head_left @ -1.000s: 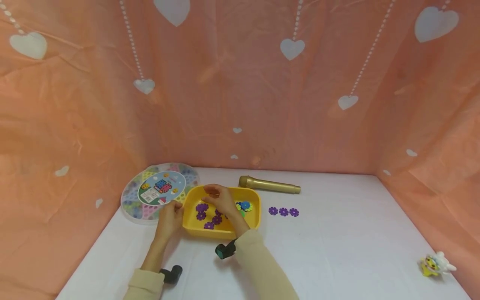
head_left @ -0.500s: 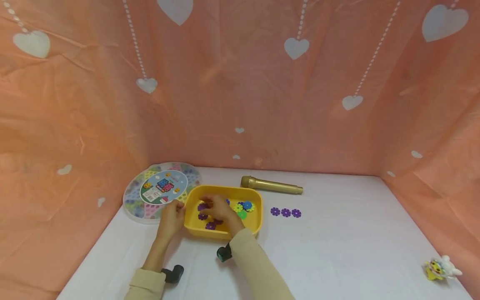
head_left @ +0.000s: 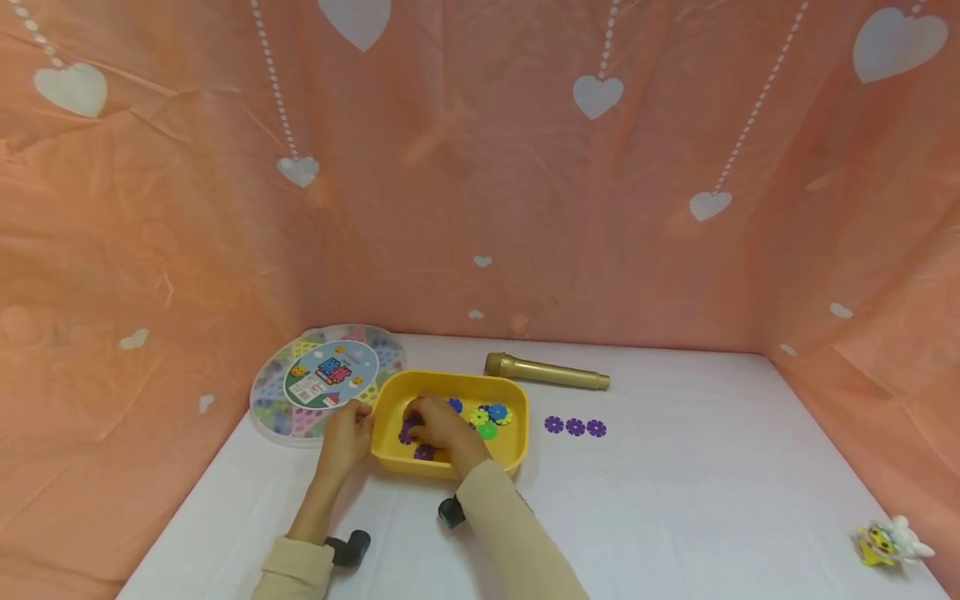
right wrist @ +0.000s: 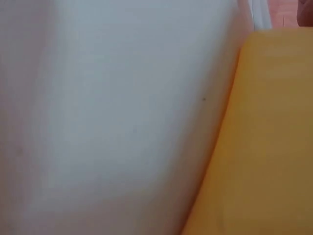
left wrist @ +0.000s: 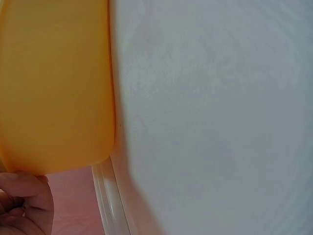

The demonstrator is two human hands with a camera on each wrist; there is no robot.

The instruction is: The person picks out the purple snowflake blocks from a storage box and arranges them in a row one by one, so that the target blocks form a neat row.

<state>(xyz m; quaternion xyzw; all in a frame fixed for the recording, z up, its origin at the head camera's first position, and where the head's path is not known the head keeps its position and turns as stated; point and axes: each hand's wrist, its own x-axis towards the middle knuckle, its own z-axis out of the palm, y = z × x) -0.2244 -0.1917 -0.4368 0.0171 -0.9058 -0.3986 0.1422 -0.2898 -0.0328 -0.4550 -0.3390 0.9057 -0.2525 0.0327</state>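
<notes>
Left hand (head_left: 347,435) grips the rim of the yellow plastic tub (head_left: 510,398); right hand (head_left: 435,422), fingers curled, grasp unclear, on purple flat plastic discs (head_left: 407,432); likely light, stiff, pinch by edges.

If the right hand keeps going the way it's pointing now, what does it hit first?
The right hand reaches down and left inside the yellow tray. Straight on, it would probably meet the purple flower pieces under its fingertips, then the tray's left wall, where the left hand rests. Depth is unclear.
</notes>
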